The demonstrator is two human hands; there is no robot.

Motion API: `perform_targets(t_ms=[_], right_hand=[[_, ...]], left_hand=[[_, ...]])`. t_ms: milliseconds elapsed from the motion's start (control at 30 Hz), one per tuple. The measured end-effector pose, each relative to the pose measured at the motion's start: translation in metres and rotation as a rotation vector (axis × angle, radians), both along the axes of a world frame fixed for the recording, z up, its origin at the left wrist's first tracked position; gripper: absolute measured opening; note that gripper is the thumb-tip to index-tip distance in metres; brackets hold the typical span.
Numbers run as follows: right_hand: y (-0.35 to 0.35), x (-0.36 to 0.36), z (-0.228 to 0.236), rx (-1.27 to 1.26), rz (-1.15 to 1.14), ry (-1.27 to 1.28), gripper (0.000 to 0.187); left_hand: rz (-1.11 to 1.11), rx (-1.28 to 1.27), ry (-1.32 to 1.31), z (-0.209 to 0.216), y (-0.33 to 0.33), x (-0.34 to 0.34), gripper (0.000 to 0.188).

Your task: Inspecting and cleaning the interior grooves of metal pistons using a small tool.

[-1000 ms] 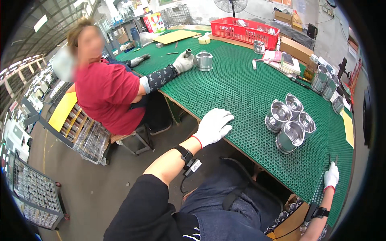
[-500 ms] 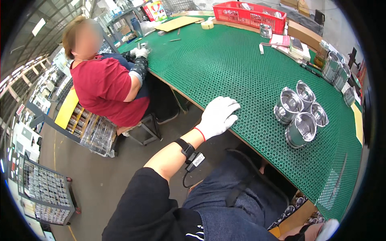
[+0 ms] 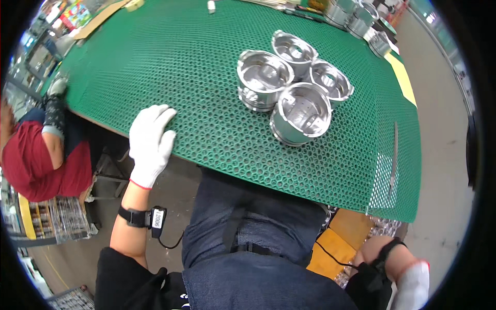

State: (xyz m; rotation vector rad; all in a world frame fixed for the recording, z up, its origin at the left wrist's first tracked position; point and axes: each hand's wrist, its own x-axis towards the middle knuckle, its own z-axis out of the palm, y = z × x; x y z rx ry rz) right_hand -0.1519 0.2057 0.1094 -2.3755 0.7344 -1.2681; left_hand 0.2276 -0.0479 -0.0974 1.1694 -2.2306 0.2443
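Silver cylinders point(image 3: 301, 111) stand axis-vertical, mouths up; left hand point(image 3: 150, 135) lies loosely spread, right hand point(image 3: 413, 285) I can't tell.

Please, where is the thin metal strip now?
In the head view, the metal strip lies on the right side of the green mat, right of the four metal pistons, below the yellow sheet.

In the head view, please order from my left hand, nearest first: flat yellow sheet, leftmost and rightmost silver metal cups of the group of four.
1. Leftmost silver metal cup: right of your white-gloved left hand.
2. Rightmost silver metal cup: farther right.
3. Flat yellow sheet: far right.
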Motion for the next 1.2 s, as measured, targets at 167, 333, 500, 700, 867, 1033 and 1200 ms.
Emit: perform_targets(t_ms=[167,333,500,700,867,1033,1200], right_hand=[[-0.046,-0.037,-0.132,0.549,0.193,-0.611,0.028],[-0.049,-0.054,-0.185,1.083,-0.224,-1.149,0.038],[-0.05,-0.056,-0.191,1.07,-0.103,-1.248,0.048],[-0.045,-0.055,-0.196,0.983,0.112,-1.377,0.044],[-0.048,-0.052,-0.185,1.124,-0.133,-1.258,0.039],[-0.058,-0.037,-0.173,1.118,-0.296,-1.177,0.047],[-0.054,-0.015,-0.16,1.124,-0.457,-0.677,0.049]], left_hand=[[0.086,0.08,0.168,-0.011,0.026,-0.013,0.049],[-0.355,0.317,-0.095,0.071,0.042,-0.083,0.033],[-0.566,0.386,-0.2,0.081,-0.003,-0.135,0.032],[-0.595,0.324,-0.195,0.072,-0.07,-0.139,0.033],[-0.408,0.184,0.031,0.092,-0.041,-0.15,0.041],[-0.763,0.244,-0.157,0.106,0.005,-0.201,0.033],[-0.746,0.164,0.066,0.083,0.006,-0.177,0.016]])
